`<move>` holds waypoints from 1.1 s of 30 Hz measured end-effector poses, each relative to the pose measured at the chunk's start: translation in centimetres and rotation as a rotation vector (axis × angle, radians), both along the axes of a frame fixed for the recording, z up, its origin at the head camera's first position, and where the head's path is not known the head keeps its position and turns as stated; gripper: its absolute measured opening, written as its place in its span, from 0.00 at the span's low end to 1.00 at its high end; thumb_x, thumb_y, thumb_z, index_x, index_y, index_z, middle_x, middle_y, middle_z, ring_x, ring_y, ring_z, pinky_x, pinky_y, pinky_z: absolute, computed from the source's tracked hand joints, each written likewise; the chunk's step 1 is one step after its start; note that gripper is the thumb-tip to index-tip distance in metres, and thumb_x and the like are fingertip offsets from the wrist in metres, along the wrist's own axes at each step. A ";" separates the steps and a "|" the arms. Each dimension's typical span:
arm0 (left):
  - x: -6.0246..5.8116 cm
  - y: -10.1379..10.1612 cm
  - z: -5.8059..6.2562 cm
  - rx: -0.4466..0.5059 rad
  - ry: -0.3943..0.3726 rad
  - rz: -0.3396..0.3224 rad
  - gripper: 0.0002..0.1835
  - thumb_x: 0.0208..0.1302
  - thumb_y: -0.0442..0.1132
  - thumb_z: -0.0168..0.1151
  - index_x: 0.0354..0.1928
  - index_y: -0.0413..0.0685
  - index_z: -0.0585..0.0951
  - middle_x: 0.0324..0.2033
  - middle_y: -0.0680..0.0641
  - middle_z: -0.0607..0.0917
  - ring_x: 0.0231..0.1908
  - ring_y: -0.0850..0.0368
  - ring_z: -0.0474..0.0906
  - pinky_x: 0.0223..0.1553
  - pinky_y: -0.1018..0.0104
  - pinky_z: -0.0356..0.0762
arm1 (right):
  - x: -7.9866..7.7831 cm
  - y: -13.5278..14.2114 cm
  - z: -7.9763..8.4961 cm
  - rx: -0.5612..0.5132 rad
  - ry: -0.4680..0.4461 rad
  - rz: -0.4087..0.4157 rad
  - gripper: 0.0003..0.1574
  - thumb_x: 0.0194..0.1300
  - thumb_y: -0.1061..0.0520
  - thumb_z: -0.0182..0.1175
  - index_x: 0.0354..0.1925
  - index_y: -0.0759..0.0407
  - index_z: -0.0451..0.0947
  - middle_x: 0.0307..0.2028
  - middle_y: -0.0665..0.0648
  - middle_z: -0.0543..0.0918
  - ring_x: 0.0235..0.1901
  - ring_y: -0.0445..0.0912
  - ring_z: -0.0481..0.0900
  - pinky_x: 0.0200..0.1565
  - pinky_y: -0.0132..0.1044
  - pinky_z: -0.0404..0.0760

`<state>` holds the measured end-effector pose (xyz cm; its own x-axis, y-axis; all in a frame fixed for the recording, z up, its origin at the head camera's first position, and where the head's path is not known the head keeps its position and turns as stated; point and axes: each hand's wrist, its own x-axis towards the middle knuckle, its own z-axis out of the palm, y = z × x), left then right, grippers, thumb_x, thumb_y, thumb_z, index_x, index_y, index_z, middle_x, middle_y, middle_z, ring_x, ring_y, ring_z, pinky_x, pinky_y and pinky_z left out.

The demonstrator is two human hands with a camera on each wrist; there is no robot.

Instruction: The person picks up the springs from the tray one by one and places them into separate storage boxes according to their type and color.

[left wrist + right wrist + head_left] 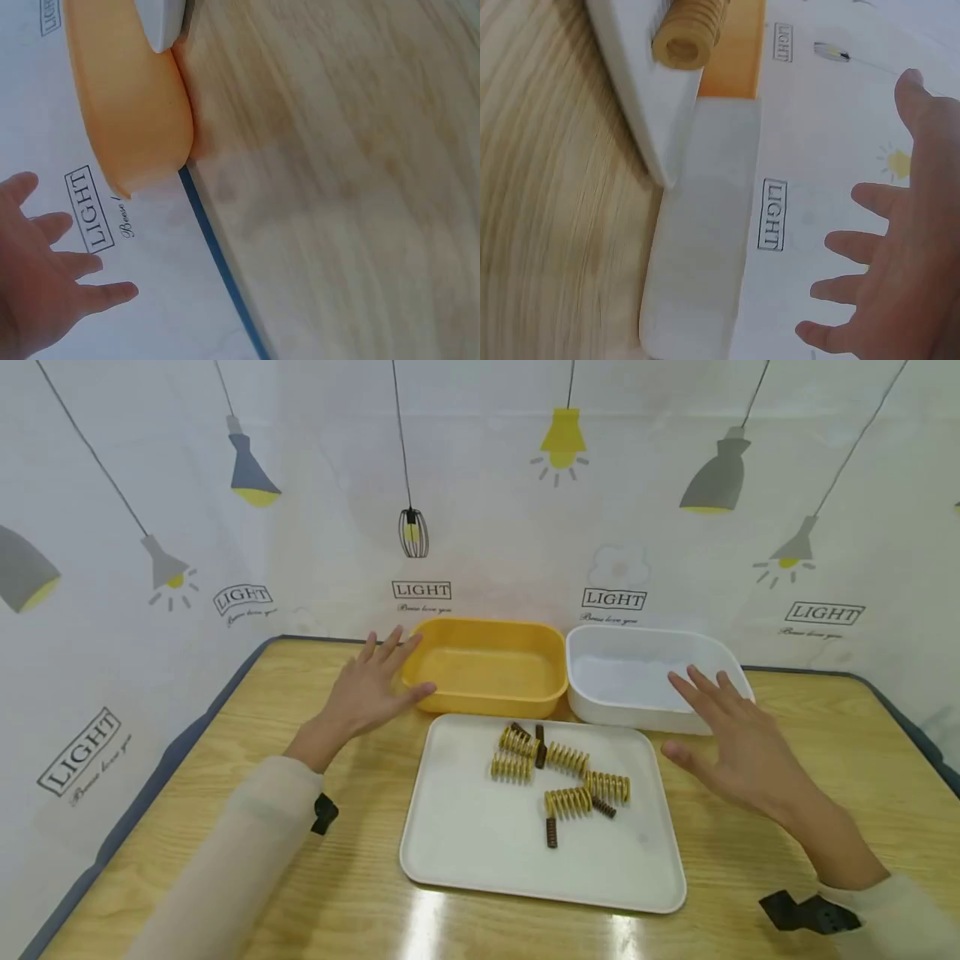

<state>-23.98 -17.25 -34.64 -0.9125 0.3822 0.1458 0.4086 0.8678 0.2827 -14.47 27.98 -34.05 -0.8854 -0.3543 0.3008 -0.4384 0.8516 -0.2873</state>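
My left hand (369, 688), fingers spread, is at the left end of the yellow bin (487, 703); whether it touches the rim I cannot tell. With fingers likewise spread, my right hand (738, 747) is by the right end of the white bin (637, 714). Neither hand holds anything. Between the arms lies a white tray (480, 852). On it several large gold coil springs (567, 802) are mixed with a few small dark brown springs (552, 832). In the right wrist view a gold spring (686, 41) shows at the tray's edge.
The wooden table (337, 860) has a dark blue edge (225, 693) along the left and back. Behind it hangs a white cloth (495, 485) printed with lamps. Both bins stand side by side against the back, just beyond the tray.
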 end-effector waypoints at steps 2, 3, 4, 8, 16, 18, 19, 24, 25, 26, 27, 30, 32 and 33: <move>-0.2 -0.1 -0.4 0.048 -0.007 0.017 0.50 0.57 0.80 0.33 0.76 0.61 0.46 0.74 0.44 0.46 0.70 0.33 0.37 0.60 0.28 0.47 | 0.2 -0.5 -0.1 -0.037 0.032 0.020 0.51 0.61 0.38 0.62 0.75 0.44 0.51 0.72 0.59 0.55 0.70 0.65 0.48 0.53 0.76 0.52; -0.3 -0.1 -0.6 0.076 -0.012 0.025 0.50 0.57 0.80 0.34 0.76 0.61 0.46 0.74 0.44 0.46 0.70 0.33 0.38 0.60 0.28 0.47 | 0.3 -0.8 -0.1 -0.055 0.047 0.035 0.51 0.60 0.38 0.62 0.75 0.44 0.52 0.72 0.58 0.56 0.69 0.64 0.49 0.52 0.76 0.53; -0.4 -0.1 -0.9 0.104 -0.020 0.033 0.50 0.58 0.80 0.34 0.76 0.61 0.47 0.74 0.45 0.46 0.70 0.33 0.38 0.60 0.28 0.48 | 0.4 -1.1 -0.2 -0.072 0.057 0.045 0.50 0.60 0.38 0.63 0.74 0.44 0.53 0.71 0.57 0.58 0.69 0.64 0.51 0.52 0.77 0.53; -0.7 -0.3 -1.7 0.207 -0.051 0.061 0.49 0.59 0.78 0.37 0.76 0.61 0.47 0.74 0.48 0.45 0.70 0.34 0.39 0.58 0.26 0.49 | 0.8 -2.1 -0.3 -0.119 0.097 0.085 0.48 0.60 0.35 0.61 0.73 0.44 0.57 0.69 0.57 0.63 0.66 0.62 0.58 0.52 0.72 0.57; -1.1 -0.6 -3.2 0.376 -0.085 0.067 0.46 0.63 0.73 0.42 0.76 0.55 0.49 0.74 0.47 0.46 0.70 0.37 0.44 0.64 0.34 0.47 | 1.5 -3.4 -1.2 -0.223 0.026 0.100 0.42 0.63 0.40 0.62 0.71 0.44 0.60 0.65 0.55 0.69 0.61 0.57 0.65 0.52 0.62 0.66; -1.1 -0.8 -3.4 0.440 -0.115 0.095 0.45 0.64 0.72 0.42 0.76 0.57 0.49 0.74 0.47 0.48 0.71 0.40 0.45 0.66 0.39 0.46 | 1.5 -3.7 -1.7 -0.247 0.006 0.116 0.41 0.63 0.44 0.62 0.71 0.45 0.61 0.63 0.54 0.71 0.58 0.53 0.67 0.50 0.55 0.69; -1.1 -0.9 -3.5 0.475 -0.136 0.114 0.44 0.64 0.71 0.42 0.76 0.60 0.49 0.74 0.47 0.49 0.71 0.41 0.46 0.66 0.40 0.47 | 1.4 -3.9 -1.9 -0.250 0.000 0.124 0.40 0.64 0.45 0.62 0.71 0.47 0.62 0.62 0.54 0.72 0.55 0.50 0.69 0.48 0.52 0.71; -1.2 -1.3 -3.8 0.620 -0.219 0.193 0.37 0.67 0.68 0.41 0.75 0.70 0.49 0.73 0.47 0.52 0.70 0.39 0.48 0.65 0.36 0.48 | 1.0 -4.1 -3.2 -0.254 -0.046 0.170 0.33 0.69 0.46 0.56 0.69 0.52 0.64 0.57 0.54 0.76 0.44 0.46 0.74 0.37 0.41 0.75; -1.3 -1.3 -3.9 0.649 -0.226 0.188 0.36 0.69 0.67 0.41 0.75 0.70 0.49 0.73 0.47 0.52 0.70 0.39 0.49 0.65 0.36 0.49 | 0.9 -4.0 -3.4 -0.252 -0.059 0.174 0.32 0.70 0.46 0.55 0.68 0.53 0.65 0.57 0.54 0.76 0.44 0.46 0.75 0.36 0.41 0.76; -1.4 -1.3 -4.0 0.678 -0.230 0.180 0.35 0.70 0.65 0.41 0.75 0.69 0.50 0.73 0.48 0.52 0.70 0.41 0.49 0.65 0.38 0.49 | 0.9 -4.0 -3.6 -0.251 -0.071 0.179 0.32 0.71 0.45 0.54 0.68 0.53 0.65 0.56 0.54 0.77 0.43 0.46 0.75 0.35 0.40 0.76; -1.5 -1.2 -4.2 0.711 -0.236 0.169 0.34 0.71 0.64 0.40 0.75 0.68 0.50 0.73 0.49 0.52 0.70 0.42 0.50 0.65 0.39 0.50 | 0.9 -3.9 -3.8 -0.248 -0.083 0.183 0.31 0.71 0.46 0.54 0.68 0.54 0.65 0.56 0.54 0.77 0.42 0.45 0.75 0.35 0.40 0.77; -1.6 -1.1 -4.7 0.824 -0.248 0.140 0.33 0.73 0.62 0.38 0.75 0.63 0.50 0.73 0.52 0.52 0.70 0.46 0.51 0.65 0.43 0.55 | 0.8 -3.8 -4.2 -0.247 -0.096 0.202 0.30 0.71 0.47 0.54 0.67 0.54 0.66 0.55 0.55 0.77 0.41 0.41 0.75 0.33 0.37 0.77; -1.6 -1.1 -5.0 0.899 -0.247 0.127 0.33 0.73 0.61 0.38 0.76 0.59 0.51 0.73 0.53 0.52 0.69 0.47 0.54 0.63 0.44 0.59 | 0.7 -3.7 -4.4 -0.250 -0.101 0.214 0.30 0.71 0.48 0.54 0.67 0.54 0.66 0.54 0.56 0.78 0.39 0.40 0.75 0.32 0.35 0.77; -1.6 -1.0 -5.2 0.935 -0.246 0.121 0.34 0.74 0.60 0.38 0.76 0.57 0.51 0.73 0.54 0.52 0.68 0.46 0.56 0.62 0.44 0.62 | 0.6 -3.7 -4.4 -0.256 -0.105 0.221 0.30 0.71 0.48 0.54 0.67 0.54 0.66 0.54 0.56 0.78 0.39 0.39 0.75 0.32 0.34 0.77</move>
<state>-25.60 -18.29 -39.80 -0.9835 0.1106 0.1430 0.1691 0.2820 0.9444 -13.82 24.28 -38.49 -0.8266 -0.4655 0.3161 -0.5607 0.6345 -0.5320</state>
